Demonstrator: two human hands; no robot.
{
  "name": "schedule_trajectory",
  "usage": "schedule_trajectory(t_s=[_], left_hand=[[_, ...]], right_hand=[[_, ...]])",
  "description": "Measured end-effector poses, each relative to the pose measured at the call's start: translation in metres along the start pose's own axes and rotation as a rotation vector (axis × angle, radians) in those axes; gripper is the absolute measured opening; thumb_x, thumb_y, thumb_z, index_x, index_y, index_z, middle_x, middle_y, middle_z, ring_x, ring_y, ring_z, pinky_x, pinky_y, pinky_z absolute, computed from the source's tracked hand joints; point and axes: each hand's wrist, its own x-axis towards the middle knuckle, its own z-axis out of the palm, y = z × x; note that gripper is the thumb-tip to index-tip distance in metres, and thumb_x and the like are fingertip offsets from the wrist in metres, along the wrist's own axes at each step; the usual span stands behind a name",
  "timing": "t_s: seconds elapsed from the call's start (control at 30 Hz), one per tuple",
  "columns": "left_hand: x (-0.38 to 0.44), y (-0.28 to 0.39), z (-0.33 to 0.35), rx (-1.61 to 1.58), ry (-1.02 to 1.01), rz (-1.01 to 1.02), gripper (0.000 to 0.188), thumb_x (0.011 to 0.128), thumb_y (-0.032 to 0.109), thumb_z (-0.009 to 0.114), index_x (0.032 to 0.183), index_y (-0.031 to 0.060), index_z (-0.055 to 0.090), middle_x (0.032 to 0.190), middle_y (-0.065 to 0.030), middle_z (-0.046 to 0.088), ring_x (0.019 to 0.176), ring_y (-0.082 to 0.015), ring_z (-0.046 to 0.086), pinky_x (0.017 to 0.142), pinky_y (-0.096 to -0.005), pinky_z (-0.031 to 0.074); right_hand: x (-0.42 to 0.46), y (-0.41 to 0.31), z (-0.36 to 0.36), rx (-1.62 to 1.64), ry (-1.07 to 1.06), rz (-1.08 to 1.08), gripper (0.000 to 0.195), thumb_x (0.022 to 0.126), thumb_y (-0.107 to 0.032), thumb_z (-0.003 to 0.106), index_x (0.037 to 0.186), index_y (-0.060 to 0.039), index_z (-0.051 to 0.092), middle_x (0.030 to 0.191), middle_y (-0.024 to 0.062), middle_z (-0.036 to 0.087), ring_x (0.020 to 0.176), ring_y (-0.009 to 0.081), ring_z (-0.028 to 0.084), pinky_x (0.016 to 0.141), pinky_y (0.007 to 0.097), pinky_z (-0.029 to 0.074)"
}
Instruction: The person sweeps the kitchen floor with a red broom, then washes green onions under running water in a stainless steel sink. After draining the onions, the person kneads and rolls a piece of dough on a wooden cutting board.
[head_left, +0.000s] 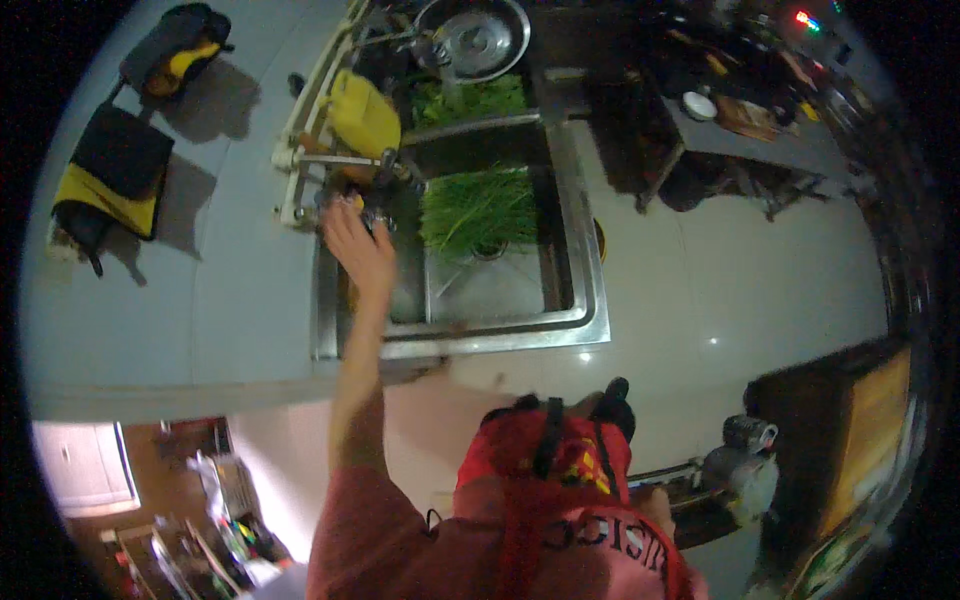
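Observation:
A stainless steel sink (592, 307) lies before me, with a bundle of long thin green stalks (480, 210) spread in its basin. My left hand (356, 240) reaches to the back ledge of the sink, at the faucet fittings; its fingers are extended, and whether they grip anything is unclear. Just beyond it, a yellow plastic jug (364, 116) leans by the pipes. More leafy greens (472, 97) fill the farther basin, under a round metal lid or pan (476, 37). My right hand (658, 510) is partly visible low beside my body, mostly hidden by my clothing.
White pipes (289, 157) run along the wall behind the sink. Two black and yellow items (112, 172) hang on the wall at left. A side table (757, 142) at the upper right carries a white bowl (699, 106) and a wooden board (746, 118). A dark cabinet (810, 412) stands at right.

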Motion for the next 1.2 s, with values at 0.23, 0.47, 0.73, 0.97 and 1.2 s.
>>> schedule_trajectory(t_s=[0.23,0.47,0.73,0.97,1.2], left_hand=[[0.08,-0.057,0.027,0.396,-0.3,-0.112,0.038,0.094,0.033,0.055,0.123,0.0086,0.056,0.119,-0.0177,0.057,0.116,-0.0387,0.047,0.096,-0.0494,0.039],[0.085,-0.051,0.064,0.757,-0.221,-0.413,0.047,0.094,0.048,0.049,0.117,0.0077,0.058,0.102,-0.0169,0.064,0.096,-0.0355,0.056,0.082,-0.0497,0.045],[0.11,-0.031,0.061,0.786,-0.229,-0.646,0.056,0.09,0.05,0.054,0.13,0.0117,0.052,0.101,-0.0142,0.065,0.097,-0.0338,0.057,0.08,-0.0491,0.045],[0.036,-0.006,0.101,-0.281,0.997,-0.967,0.031,0.096,0.017,0.047,0.123,0.0021,0.054,0.096,-0.0112,0.062,0.088,-0.0206,0.061,0.073,-0.0318,0.048],[-0.091,-0.011,0.23,-1.416,1.48,-1.791,0.042,0.101,0.042,0.034,0.085,0.009,0.052,0.08,-0.0072,0.059,0.072,-0.0249,0.058,0.066,-0.0366,0.05]], right_hand=[[0.16,0.053,-0.333,-0.285,0.3,-0.229,0.035,0.085,-0.012,0.059,0.117,0.0015,0.06,0.088,0.0242,0.063,0.079,0.0393,0.063,0.068,0.0439,0.053],[0.306,-0.091,-0.473,-0.083,0.352,-0.232,0.035,0.085,-0.004,0.056,0.119,-0.0008,0.061,0.095,0.0233,0.066,0.087,0.0381,0.065,0.073,0.0427,0.053],[0.386,-0.347,-0.445,-0.049,0.076,-0.974,0.027,0.088,-0.006,0.056,0.114,-0.0012,0.063,0.102,0.0199,0.065,0.094,0.0314,0.064,0.079,0.0367,0.051],[0.508,-0.54,-0.374,0.138,-0.466,-0.701,0.03,0.089,-0.025,0.063,0.106,-0.0006,0.068,0.08,0.0061,0.067,0.068,0.0142,0.06,0.062,0.0299,0.048],[0.549,-0.632,-0.291,0.57,-0.856,-0.354,0.033,0.091,-0.034,0.058,0.097,-0.0025,0.067,0.083,0.0053,0.069,0.071,0.0136,0.063,0.061,0.0285,0.049]])
